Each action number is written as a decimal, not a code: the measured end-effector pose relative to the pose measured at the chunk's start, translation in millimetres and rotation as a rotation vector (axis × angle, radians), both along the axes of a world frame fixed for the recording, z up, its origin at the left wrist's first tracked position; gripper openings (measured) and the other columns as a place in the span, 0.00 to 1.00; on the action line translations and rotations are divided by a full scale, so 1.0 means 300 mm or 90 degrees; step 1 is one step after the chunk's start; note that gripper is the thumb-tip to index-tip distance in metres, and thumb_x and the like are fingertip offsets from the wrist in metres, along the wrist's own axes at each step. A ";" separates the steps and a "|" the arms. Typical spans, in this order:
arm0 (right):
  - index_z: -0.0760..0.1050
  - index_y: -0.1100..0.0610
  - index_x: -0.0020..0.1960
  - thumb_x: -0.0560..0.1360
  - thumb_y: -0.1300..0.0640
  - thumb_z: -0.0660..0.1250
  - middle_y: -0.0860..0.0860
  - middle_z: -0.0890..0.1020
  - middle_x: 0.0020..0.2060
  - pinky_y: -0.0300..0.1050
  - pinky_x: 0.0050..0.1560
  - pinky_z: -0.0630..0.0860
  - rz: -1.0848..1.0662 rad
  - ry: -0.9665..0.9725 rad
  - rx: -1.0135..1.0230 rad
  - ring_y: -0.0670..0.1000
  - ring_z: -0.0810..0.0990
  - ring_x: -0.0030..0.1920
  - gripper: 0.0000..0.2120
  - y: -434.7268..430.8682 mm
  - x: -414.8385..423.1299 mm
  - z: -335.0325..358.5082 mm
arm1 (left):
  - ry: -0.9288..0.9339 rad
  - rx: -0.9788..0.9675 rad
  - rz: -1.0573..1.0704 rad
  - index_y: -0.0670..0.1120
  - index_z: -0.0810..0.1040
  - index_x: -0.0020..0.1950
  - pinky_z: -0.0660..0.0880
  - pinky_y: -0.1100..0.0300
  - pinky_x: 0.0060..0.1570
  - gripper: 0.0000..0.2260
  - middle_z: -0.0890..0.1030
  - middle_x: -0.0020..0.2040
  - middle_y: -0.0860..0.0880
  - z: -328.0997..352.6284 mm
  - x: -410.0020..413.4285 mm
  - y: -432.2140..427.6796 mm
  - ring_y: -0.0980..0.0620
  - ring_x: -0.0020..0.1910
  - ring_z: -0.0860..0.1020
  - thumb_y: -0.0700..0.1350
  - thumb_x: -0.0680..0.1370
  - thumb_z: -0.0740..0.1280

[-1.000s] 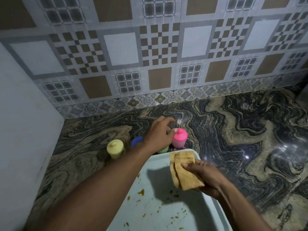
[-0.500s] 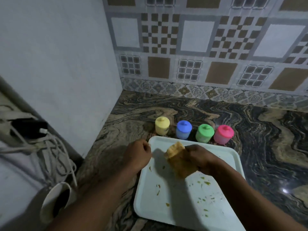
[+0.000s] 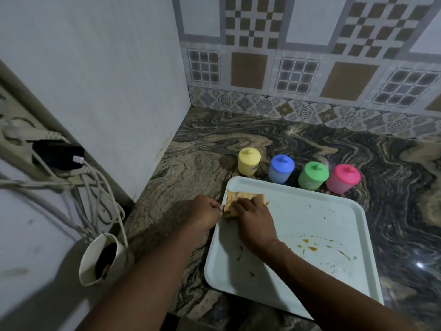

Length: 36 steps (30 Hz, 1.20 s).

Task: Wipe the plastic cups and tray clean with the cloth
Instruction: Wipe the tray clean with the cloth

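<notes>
1. We judge the task to be at an early stage of the tray step. The cloth [image 3: 239, 195] lies in the tray's 10 o'clock corner, bunched under the right hand [image 3: 253, 220].
2. The right hand's fingers [image 3: 241, 203] are bent over the cloth and clamp it down against the tray floor.
3. The left hand [image 3: 204, 212] sits at 9 o'clock of the cloth. Its fingers are curled onto the near-left rim of the tray [image 3: 310, 211], which looks to us like a steadying hold.
4. Left to do on the tray: orange-brown smears [image 3: 307, 247] and small specks spread from its centre towards 4 o'clock. A few more specks lie near 7 o'clock, beside the right wrist. None of this has been reached by the cloth.
5. The far-right part of the tray, towards 1 o'clock, looks mostly clean, apart from a few faint marks.
6. The four lidded cups stand in a row on the counter [image 3: 202, 168] just past the tray's far edge, from 11 to 1 o'clock: yellow cup [image 3: 249, 161], blue cup [image 3: 281, 168], green cup [image 3: 313, 175], pink cup [image 3: 343, 178].
7. We see no obvious dirt on the cups, but we cannot tell whether they have been wiped, so most of the tray is plainly still to do.
</notes>
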State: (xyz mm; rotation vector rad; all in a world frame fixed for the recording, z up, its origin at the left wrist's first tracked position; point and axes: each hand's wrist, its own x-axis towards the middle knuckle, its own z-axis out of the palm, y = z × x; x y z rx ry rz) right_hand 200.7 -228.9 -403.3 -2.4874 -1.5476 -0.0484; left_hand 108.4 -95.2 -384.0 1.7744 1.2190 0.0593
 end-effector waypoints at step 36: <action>0.78 0.51 0.64 0.72 0.57 0.64 0.52 0.80 0.51 0.53 0.43 0.76 0.202 0.186 0.001 0.57 0.75 0.48 0.20 -0.282 -0.226 0.062 | 0.007 -0.095 0.088 0.40 0.82 0.49 0.82 0.57 0.36 0.09 0.85 0.37 0.44 0.034 -0.058 -0.015 0.50 0.34 0.85 0.44 0.74 0.76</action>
